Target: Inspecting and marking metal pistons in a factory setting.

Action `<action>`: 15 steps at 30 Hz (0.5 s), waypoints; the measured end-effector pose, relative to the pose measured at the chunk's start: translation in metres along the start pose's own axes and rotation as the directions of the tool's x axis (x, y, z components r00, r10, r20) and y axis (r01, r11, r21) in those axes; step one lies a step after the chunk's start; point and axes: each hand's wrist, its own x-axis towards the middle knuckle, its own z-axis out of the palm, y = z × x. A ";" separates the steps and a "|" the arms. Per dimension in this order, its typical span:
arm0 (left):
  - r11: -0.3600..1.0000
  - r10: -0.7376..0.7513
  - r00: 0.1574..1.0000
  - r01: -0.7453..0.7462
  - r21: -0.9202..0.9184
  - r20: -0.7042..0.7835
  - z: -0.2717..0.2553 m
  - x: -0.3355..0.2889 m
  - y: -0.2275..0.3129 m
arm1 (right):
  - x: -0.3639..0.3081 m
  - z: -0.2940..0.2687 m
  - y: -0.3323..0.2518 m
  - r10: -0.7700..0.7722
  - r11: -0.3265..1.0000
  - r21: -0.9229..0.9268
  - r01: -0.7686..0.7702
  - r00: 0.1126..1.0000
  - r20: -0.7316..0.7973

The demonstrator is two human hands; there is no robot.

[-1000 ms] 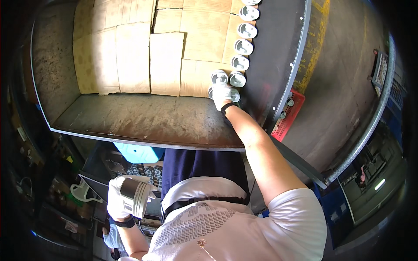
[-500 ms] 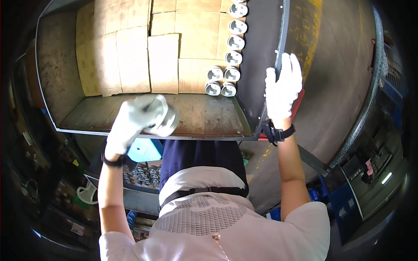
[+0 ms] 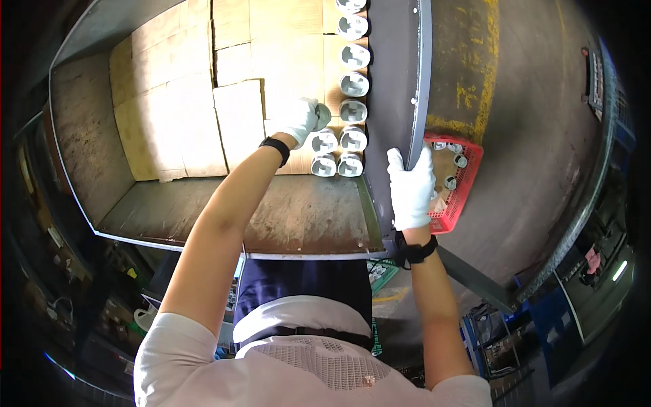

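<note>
My left hand [image 3: 298, 122], in a white glove, reaches into a large metal bin and closes around a grey metal piston [image 3: 323, 117]. That piston is just beyond a short second row of pistons [image 3: 324, 141] on the cardboard lining, beside the longer row. Whether it touches the cardboard is hidden. The longer row of pistons [image 3: 354, 84] runs along the bin's dark right wall, crowns down and hollow sides up. My right hand [image 3: 411, 188], also gloved, straddles the bin's right rim [image 3: 420, 88], with thumb and fingers on either side of it.
Flattened cardboard [image 3: 169, 102] covers most of the bin floor. Outside to the right, a red plastic crate [image 3: 468, 180] holds several pistons. A green crate [image 3: 383, 275] stands below the bin's near edge. Yellow lines [image 3: 487, 81] mark the floor.
My left hand has carried the piston from over the bin's near edge forward and right to the rows. My right hand has moved down along the rim. The view has shifted, exposing the red crate.
</note>
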 end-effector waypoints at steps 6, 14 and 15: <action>0.981 -0.078 0.995 0.088 -0.173 0.064 0.043 0.031 -0.007 | 0.000 -0.001 -0.004 0.003 0.978 0.211 -0.001 1.000 -0.012; 0.944 0.190 0.981 -0.176 0.278 -0.025 0.077 0.058 -0.042 | 0.000 -0.007 -0.014 0.079 0.936 0.334 -0.107 0.992 0.096; 0.946 0.184 0.982 -0.167 0.278 -0.034 0.077 0.062 -0.048 | 0.000 -0.007 -0.013 0.075 0.935 0.338 -0.105 0.992 0.099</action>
